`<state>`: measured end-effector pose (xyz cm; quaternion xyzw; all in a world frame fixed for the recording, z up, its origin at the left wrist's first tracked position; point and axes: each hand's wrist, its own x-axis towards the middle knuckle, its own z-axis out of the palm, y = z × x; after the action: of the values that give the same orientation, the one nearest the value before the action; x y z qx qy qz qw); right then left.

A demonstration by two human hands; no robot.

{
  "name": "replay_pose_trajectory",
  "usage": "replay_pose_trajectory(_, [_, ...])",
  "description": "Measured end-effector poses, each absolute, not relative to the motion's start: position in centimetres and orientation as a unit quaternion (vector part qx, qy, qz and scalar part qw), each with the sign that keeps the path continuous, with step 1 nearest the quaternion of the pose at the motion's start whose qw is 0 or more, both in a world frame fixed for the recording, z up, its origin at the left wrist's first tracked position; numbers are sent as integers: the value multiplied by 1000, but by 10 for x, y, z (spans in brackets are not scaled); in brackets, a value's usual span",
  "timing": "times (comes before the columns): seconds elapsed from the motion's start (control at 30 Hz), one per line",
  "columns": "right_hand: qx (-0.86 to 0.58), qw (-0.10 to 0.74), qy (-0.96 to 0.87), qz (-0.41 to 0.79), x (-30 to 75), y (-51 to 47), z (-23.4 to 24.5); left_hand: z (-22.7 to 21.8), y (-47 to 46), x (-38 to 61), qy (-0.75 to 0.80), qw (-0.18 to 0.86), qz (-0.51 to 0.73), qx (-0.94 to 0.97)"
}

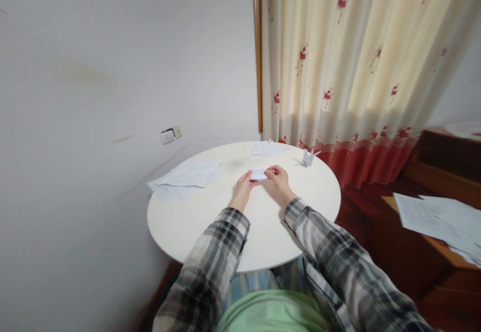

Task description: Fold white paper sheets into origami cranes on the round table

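Both hands meet near the middle of the round white desk (180, 227), a little toward its far side, and between them lies a small folded paper (258, 174), low over the desktop or resting on it. The left hand (242, 184) pinches its left end and the right hand (277, 178) its right end, so each grip is closed on the paper. Its long axis runs side to side across the person's front. Whether either end comes to a point is too small to tell. The folding looks partway through: the sheet is reduced to a compact flat packet but shows no wings or neck like the finished paper crane (308, 157) standing farther right. Unfolded sheets (188, 176) lie to the left, and more crumpled paper (268, 147) sits at the far edge.
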<state>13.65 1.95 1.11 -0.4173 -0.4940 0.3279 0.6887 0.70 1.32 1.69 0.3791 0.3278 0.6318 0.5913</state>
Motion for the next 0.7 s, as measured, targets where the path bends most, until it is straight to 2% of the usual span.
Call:
replay_pose_trajectory(0.23, [-419,698,-476,333,141,23,10,17,13,2,341,569,659,355])
replay_pose_trajectory(0.47, [-434,624,-524,384,136,23,7,17,17,1,349,531,686,354])
replay_pose_trajectory(0.7, [-522,599,-557,242,140,21,5,17,17,2,403,477,677,390])
